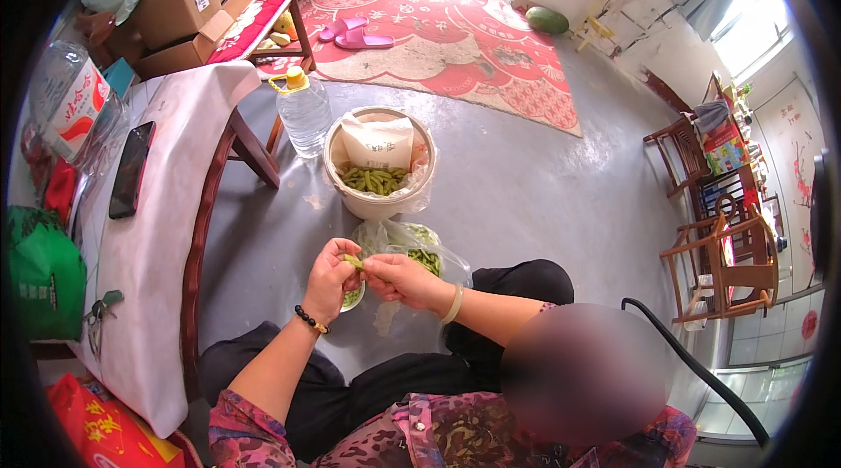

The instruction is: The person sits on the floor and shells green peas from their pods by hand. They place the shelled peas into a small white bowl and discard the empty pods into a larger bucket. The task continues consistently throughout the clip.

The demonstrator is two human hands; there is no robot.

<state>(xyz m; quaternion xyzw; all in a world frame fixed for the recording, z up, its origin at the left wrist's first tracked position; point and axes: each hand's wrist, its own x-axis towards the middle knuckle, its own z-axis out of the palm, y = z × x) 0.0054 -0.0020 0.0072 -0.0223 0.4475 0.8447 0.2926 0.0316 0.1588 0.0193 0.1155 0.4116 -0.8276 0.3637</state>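
Between my two hands is a green soybean pod [353,262]. My left hand [333,277], with a dark beaded bracelet at the wrist, grips its left part. At the pod's right end are the closed fingers of my right hand [394,276], which has a pale bangle at the wrist. Below them, partly hidden, a small bowl [361,300] holds shelled green beans. A clear plastic bag [453,260] with green pods or empty shells lies just beyond my right hand. Farther ahead stands a pale bucket [371,208], lined with plastic, holding bean pods [372,180] and a white packet [376,141].
A water jug [305,115] with a yellow cap stands left of the bucket. At the left is a cloth-covered table [148,258] with a phone [133,169] and keys [96,330]. Beyond are a red patterned rug [453,61] and pink slippers [364,40]; wooden chairs [746,264] stand right.
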